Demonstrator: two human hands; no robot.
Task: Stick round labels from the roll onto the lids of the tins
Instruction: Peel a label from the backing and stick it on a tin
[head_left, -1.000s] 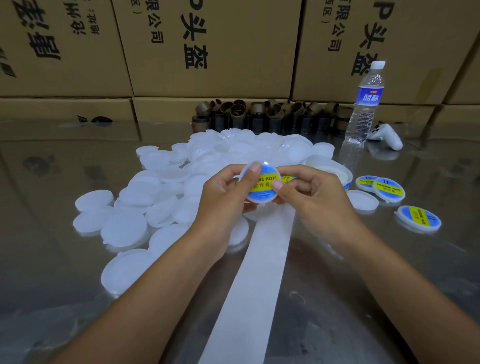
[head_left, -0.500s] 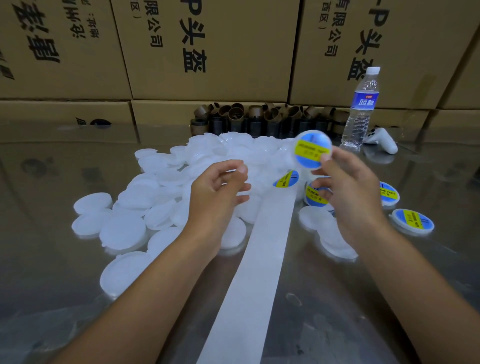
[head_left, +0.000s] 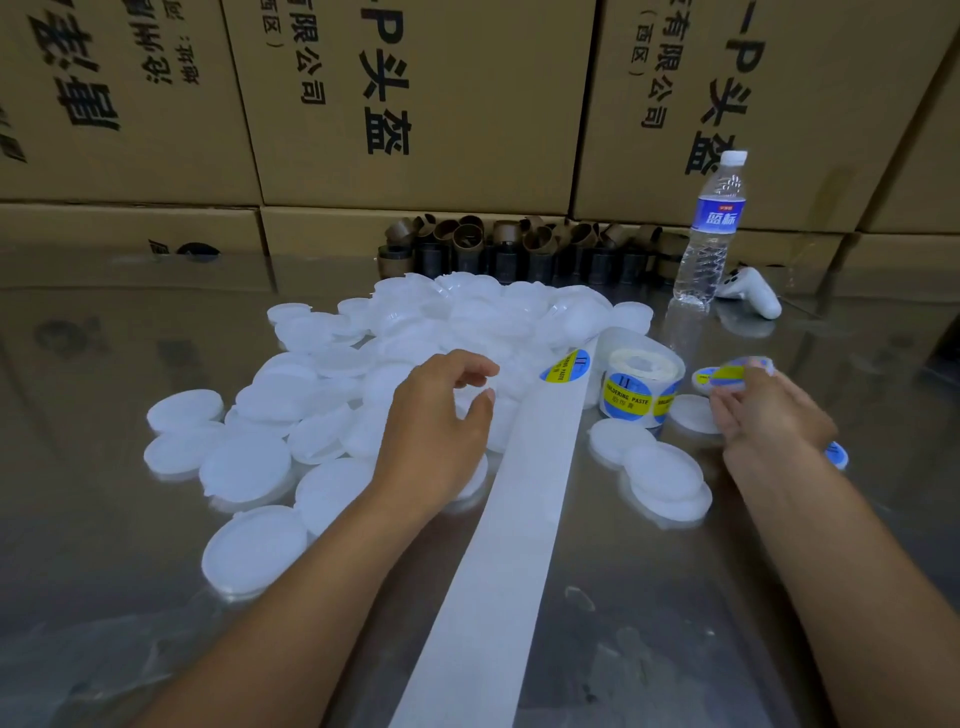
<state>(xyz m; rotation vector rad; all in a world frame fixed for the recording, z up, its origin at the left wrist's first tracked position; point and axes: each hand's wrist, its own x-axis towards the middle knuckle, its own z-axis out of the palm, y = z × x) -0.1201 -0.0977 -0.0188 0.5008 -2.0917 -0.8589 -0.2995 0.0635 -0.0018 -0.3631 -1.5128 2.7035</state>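
Observation:
A heap of plain white lids (head_left: 415, 332) covers the shiny table (head_left: 104, 597) in the middle and to the left. The roll of blue-and-yellow round labels (head_left: 641, 392) stands right of centre. Its white backing strip (head_left: 519, 493) runs toward me, with one label (head_left: 565, 365) on its far end. My left hand (head_left: 441, 421) hovers over the heap, fingers loosely curled and holding nothing. To the right of the roll, my right hand (head_left: 774, 410) pinches a blurred labelled lid (head_left: 737, 373) low over the table. Another labelled lid (head_left: 837, 456) peeks out beside my right wrist.
A water bottle (head_left: 711, 234) and a white controller (head_left: 753, 296) stand at the back right. Several brown cardboard cores (head_left: 519, 249) line the back edge in front of stacked cartons (head_left: 415, 104). A few plain lids (head_left: 660, 473) lie between the strip and my right arm.
Both hands held the lid a second ago. My left hand let go, and my right hand lifted the labelled lid and carried it down to the right of the roll.

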